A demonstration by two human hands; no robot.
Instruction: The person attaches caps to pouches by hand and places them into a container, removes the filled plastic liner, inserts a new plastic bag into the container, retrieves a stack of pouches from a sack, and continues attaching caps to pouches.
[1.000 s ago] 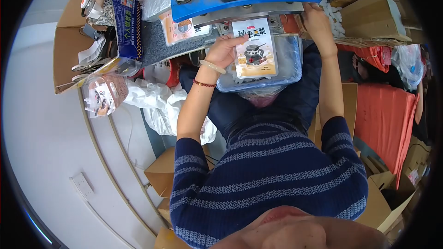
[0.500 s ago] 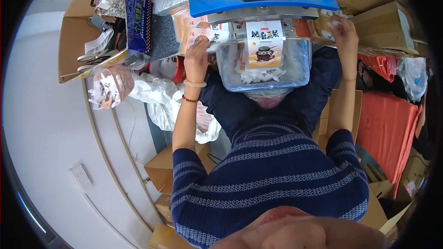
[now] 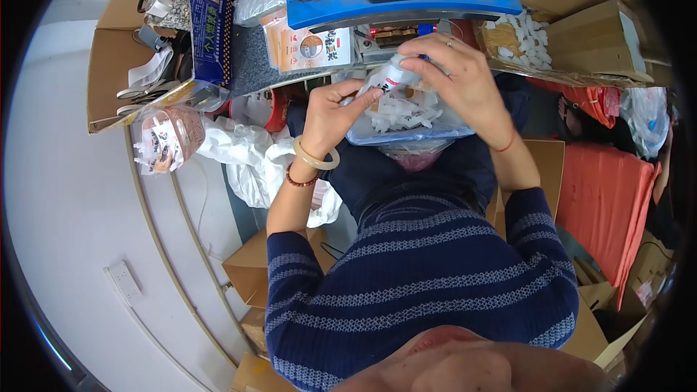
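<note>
My left hand [image 3: 335, 110] pinches a printed plastic pouch [image 3: 386, 81], bent and tilted in front of the machine. Curled over the pouch's upper end is my right hand [image 3: 461, 76], thumb and fingers close together; what they grip is hidden behind them. Below both hands, a basin lined with blue-tinted plastic [image 3: 454, 133] sits at my lap and holds pouches with white spouts [image 3: 406, 117]. A stack of flat printed pouches [image 3: 327, 49] lies on the bench to the left of my hands.
A blue press plate [image 3: 406, 9] with springs spans the top. Small white plastic pieces [image 3: 519, 38] fill a tray at right, beside a cardboard box [image 3: 599, 40]. At left stand a cluttered carton [image 3: 116, 51] and a bag of spouted pouches [image 3: 170, 138].
My left hand has come from the stack with a pouch, and my right hand from the tray of white pieces; they meet over the basin. The pouch hanging at the machine no longer shows there.
</note>
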